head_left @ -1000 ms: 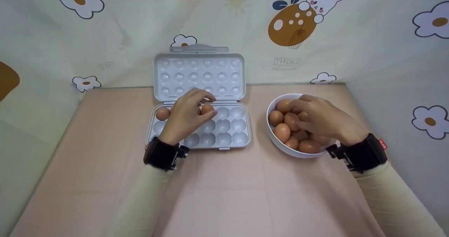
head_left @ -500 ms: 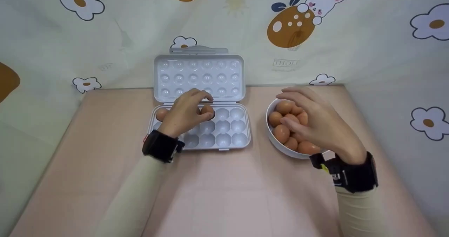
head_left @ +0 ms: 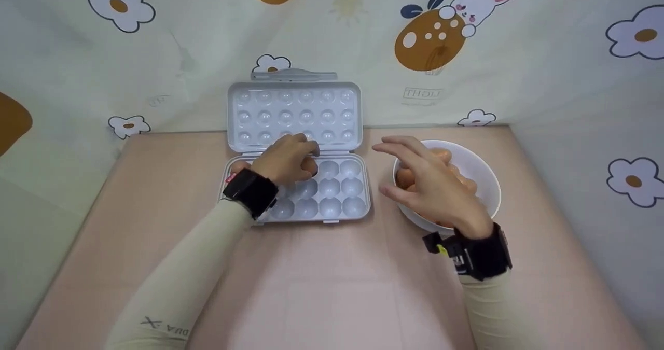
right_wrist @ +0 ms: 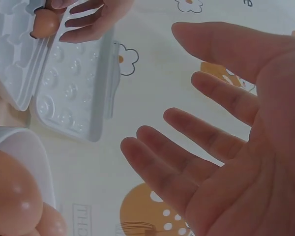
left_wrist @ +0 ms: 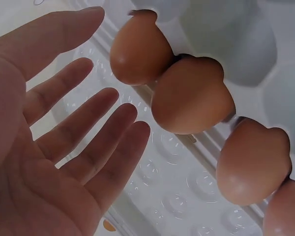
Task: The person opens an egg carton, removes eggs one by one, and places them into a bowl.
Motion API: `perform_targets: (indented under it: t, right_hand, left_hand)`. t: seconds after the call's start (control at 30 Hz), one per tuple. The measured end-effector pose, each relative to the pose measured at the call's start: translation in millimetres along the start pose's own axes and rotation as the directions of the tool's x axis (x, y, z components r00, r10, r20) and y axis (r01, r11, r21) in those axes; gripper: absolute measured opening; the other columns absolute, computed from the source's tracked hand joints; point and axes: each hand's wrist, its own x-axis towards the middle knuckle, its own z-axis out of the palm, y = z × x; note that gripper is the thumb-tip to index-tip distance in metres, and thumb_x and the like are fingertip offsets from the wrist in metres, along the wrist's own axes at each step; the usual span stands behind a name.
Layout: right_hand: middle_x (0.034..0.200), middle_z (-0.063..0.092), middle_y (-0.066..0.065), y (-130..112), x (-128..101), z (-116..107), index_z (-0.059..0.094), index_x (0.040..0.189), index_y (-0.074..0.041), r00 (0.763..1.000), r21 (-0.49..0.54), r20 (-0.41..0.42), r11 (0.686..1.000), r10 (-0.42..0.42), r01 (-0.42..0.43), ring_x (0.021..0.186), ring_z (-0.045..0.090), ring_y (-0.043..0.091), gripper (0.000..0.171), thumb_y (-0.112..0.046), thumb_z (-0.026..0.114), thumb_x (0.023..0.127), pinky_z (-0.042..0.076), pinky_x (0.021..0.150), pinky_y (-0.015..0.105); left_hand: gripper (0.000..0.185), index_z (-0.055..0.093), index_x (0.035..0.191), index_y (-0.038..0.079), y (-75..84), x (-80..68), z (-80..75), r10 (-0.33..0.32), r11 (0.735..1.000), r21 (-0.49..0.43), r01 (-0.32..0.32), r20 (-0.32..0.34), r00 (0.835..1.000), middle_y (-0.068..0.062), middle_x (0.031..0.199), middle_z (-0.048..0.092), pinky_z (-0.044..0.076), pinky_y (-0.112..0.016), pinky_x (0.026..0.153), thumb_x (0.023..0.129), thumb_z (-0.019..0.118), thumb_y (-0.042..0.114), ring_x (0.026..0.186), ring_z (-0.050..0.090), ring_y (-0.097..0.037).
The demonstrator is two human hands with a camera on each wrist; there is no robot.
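Observation:
My left hand (head_left: 285, 158) hovers over the back row of a pale grey egg box (head_left: 330, 188), whose lid (head_left: 295, 106) stands raised behind it. Several brown eggs (left_wrist: 192, 96) sit along that row; in the left wrist view the fingers (left_wrist: 119, 164) are extended beside them and grip none. One egg (head_left: 309, 167) shows just past the thumb in the head view. Over the left side of a white bowl (head_left: 485, 184) of brown eggs (right_wrist: 12, 191), my right hand (head_left: 433, 184) is spread, fingers pointing toward the box, palm bare. It covers much of the bowl's contents.
A pinkish cloth (head_left: 337, 288) covers the table beneath box and bowl. Close behind them hangs a pale printed curtain (head_left: 181, 54), which also flanks both sides. The front and middle cups of the box hold no eggs where visible.
My right hand has come up from among the eggs in the bowl and moved left, its fingers straightening. The left wrist has swung slightly right, while its hand stays over the back row.

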Motion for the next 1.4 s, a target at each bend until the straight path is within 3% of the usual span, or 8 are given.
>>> perform_targets:
  t: [0.2,0.43,0.57,0.8,0.97,1.17,1.4]
  right_hand:
    - [0.160,0.048,0.005,8,4,8,0.055,0.154,-0.024,0.999,0.007,0.047,1.000,-0.009,0.009,0.146,0.048,0.025,0.071,-0.020,0.085,0.090,0.040,0.120,0.046]
    - [0.161,0.047,0.004,12,5,13,0.054,0.155,-0.026,0.997,-0.011,0.072,1.000,-0.005,0.006,0.146,0.047,0.025,0.071,-0.024,0.085,0.091,0.039,0.121,0.046]
    - [0.160,0.047,0.004,12,6,13,0.055,0.154,-0.025,0.997,-0.015,0.070,1.000,-0.015,0.016,0.145,0.048,0.024,0.070,-0.023,0.085,0.091,0.038,0.121,0.045]
    - [0.161,0.048,0.004,14,5,11,0.056,0.153,-0.026,0.998,0.004,0.055,1.000,-0.013,0.013,0.147,0.046,0.024,0.068,-0.021,0.084,0.091,0.038,0.121,0.047]
    - [0.159,0.050,0.004,14,5,10,0.057,0.152,-0.024,0.999,0.024,0.034,0.999,-0.034,0.033,0.145,0.047,0.023,0.067,-0.018,0.084,0.091,0.039,0.120,0.045]
    - [0.157,0.051,0.002,15,6,10,0.057,0.152,-0.023,0.999,0.032,0.015,0.999,-0.045,0.044,0.143,0.049,0.021,0.067,-0.017,0.084,0.091,0.041,0.119,0.043]
    - [0.154,0.054,0.001,12,7,9,0.058,0.151,-0.022,0.996,0.050,-0.053,0.996,-0.069,0.072,0.131,0.058,0.018,0.068,-0.012,0.085,0.090,0.049,0.112,0.042]
  left_hand:
    - [0.040,0.073,0.125,0.005,2.4,5.6,3.8,-0.028,0.999,0.018,0.027,0.060,0.998,-0.011,0.106,0.064,0.052,-0.038,0.085,0.086,0.077,-0.002,0.095,0.060,-0.027]
    - [0.016,0.073,0.095,0.000,3.1,7.3,10.8,0.085,0.995,0.055,-0.083,-0.033,0.996,-0.011,0.088,0.059,0.049,-0.038,0.072,0.082,0.069,-0.010,0.080,0.057,-0.028]
    - [0.017,0.071,0.089,-0.001,3.1,9.1,13.4,0.111,0.990,0.088,-0.107,-0.050,0.993,-0.012,0.086,0.058,0.049,-0.039,0.071,0.078,0.065,-0.012,0.078,0.057,-0.031]
    - [0.016,0.072,0.090,0.000,1.6,12.9,14.5,0.087,0.991,0.101,-0.084,-0.020,0.996,-0.012,0.090,0.055,0.049,-0.038,0.070,0.080,0.067,-0.011,0.077,0.056,-0.029]
    - [0.019,0.073,0.098,0.001,0.9,13.0,6.7,0.099,0.993,0.073,-0.097,-0.033,0.995,-0.012,0.092,0.057,0.048,-0.038,0.072,0.082,0.065,-0.009,0.079,0.054,-0.028]
    - [0.033,0.073,0.117,0.004,16.1,7.0,-5.1,0.119,0.992,-0.029,-0.124,-0.137,0.983,-0.012,0.105,0.068,0.056,-0.041,0.088,0.086,0.084,0.005,0.096,0.064,-0.029]
    - [0.036,0.073,0.117,0.007,44.2,-2.1,-3.0,0.152,0.962,-0.165,-0.220,-0.350,0.924,-0.009,0.108,0.072,0.056,-0.039,0.086,0.087,0.089,0.017,0.095,0.067,-0.025]
